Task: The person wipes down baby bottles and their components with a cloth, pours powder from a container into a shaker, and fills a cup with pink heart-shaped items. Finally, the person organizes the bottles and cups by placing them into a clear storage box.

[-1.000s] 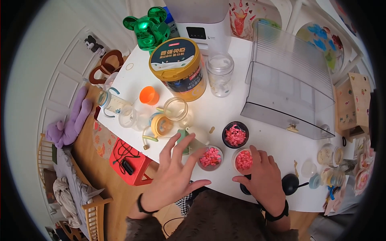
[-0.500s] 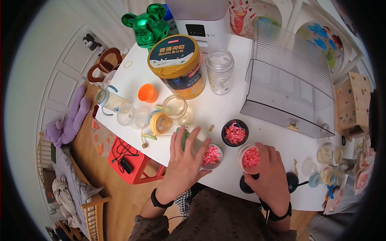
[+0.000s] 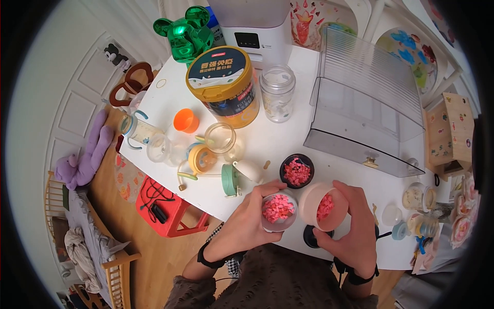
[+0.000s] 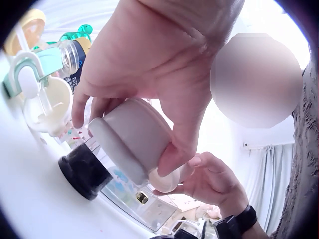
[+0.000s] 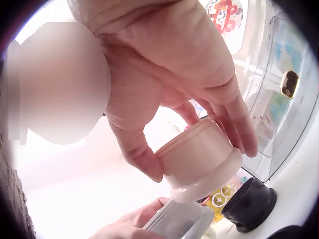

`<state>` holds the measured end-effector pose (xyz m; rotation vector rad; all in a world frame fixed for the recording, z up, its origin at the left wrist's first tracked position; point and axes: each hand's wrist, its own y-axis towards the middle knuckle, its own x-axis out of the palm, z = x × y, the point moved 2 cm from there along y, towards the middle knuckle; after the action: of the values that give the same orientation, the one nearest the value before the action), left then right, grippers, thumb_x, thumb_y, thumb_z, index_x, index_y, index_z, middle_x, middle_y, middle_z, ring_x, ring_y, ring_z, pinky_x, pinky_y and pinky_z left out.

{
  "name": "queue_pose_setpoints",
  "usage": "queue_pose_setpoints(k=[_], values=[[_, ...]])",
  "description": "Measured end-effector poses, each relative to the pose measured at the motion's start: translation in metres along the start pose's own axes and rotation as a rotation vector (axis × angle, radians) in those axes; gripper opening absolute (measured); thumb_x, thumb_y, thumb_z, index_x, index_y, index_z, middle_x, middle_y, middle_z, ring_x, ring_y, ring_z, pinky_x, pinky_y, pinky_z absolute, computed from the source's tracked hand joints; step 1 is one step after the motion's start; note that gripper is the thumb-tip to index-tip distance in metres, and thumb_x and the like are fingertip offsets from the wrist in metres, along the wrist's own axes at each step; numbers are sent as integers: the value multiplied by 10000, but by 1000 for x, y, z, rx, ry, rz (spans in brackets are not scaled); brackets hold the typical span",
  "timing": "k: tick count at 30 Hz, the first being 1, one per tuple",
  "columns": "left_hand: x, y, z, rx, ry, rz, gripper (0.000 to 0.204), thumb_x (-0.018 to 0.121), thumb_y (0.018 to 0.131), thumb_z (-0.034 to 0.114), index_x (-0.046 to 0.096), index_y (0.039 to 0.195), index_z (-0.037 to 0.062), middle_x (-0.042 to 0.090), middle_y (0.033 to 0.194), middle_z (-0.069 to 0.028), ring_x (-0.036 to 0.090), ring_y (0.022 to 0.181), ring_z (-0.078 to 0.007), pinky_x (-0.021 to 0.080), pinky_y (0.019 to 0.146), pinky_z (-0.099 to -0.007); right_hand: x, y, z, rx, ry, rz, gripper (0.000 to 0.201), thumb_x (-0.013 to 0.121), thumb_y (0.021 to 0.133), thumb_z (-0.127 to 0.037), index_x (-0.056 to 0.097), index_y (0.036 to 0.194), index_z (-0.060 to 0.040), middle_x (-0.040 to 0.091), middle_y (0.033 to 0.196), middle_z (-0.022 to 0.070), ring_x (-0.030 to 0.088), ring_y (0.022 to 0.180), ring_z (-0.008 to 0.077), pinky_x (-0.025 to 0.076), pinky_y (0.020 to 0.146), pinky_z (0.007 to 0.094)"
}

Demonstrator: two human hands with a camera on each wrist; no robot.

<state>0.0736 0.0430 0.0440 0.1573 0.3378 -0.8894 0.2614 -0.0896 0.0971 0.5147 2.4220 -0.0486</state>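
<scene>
My left hand [image 3: 253, 220] grips a grey-white round cup [image 3: 280, 210] holding pink pieces; the left wrist view shows this cup [image 4: 134, 132] raised off the table between fingers and thumb. My right hand [image 3: 355, 232] holds a pale pink cup [image 3: 310, 205] by its sides, tilted toward the left cup, with pink pieces inside. In the right wrist view the pink cup [image 5: 199, 157] is above the table. Just behind the two cups stands a black cup [image 3: 297, 171] of pink pieces. A black round item [image 3: 311, 237] lies below the pink cup, partly hidden.
Left of the hands are a green cap [image 3: 229, 180], a glass jar [image 3: 221, 138], an orange cup [image 3: 186, 121] and bottle parts. Behind stand a yellow tub [image 3: 226, 87] and a clear bottle [image 3: 278, 93]. A transparent box [image 3: 360, 123] occupies the right back; small jars [image 3: 420, 198] are far right.
My left hand has moved right from beside the green cap and taken hold of the grey-white cup. My right hand has gripped and lifted the pink cup, tilting it left.
</scene>
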Motion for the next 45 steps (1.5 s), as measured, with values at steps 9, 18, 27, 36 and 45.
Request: queue_pose_setpoints(k=[9,18,27,36,45], values=[[12,14,22,78,19,-180,850,889,655,121,500,1410,85,553,1346,-148,553,1265,-342,483,1046,-400,-10,-2,0,-33,122,-156,842,848,666,-121,499,1432,-97,575,1253,158,638,1106,350,540,904,407],[23,16,21,107,-5,-263,912,893,660,187,478,1465,77,588,1346,-179,568,1240,-373,478,1057,-433,-25,2,-3,-143,3,-330,870,886,663,-175,497,1437,-97,594,1236,154,684,1051,318,573,852,391],[37,19,22,84,51,-43,920,903,630,144,485,1449,106,616,1333,-129,588,1222,-343,499,1037,-426,-16,-5,-8,371,-151,-80,784,969,604,-374,597,1201,-26,730,967,109,739,880,301,586,758,373],[39,18,26,78,10,-166,880,908,657,160,495,1433,106,595,1380,-124,589,1240,-333,499,1043,-418,-35,-9,-5,-209,-317,-256,832,918,692,-374,550,1346,-15,604,1279,159,705,939,310,575,735,383],[39,16,23,66,65,-125,850,912,683,183,502,1422,102,586,1405,-121,580,1272,-336,494,1058,-416,-36,-21,-7,338,-319,-301,862,934,646,-406,569,1341,-49,625,1231,147,701,872,295,567,698,390]])
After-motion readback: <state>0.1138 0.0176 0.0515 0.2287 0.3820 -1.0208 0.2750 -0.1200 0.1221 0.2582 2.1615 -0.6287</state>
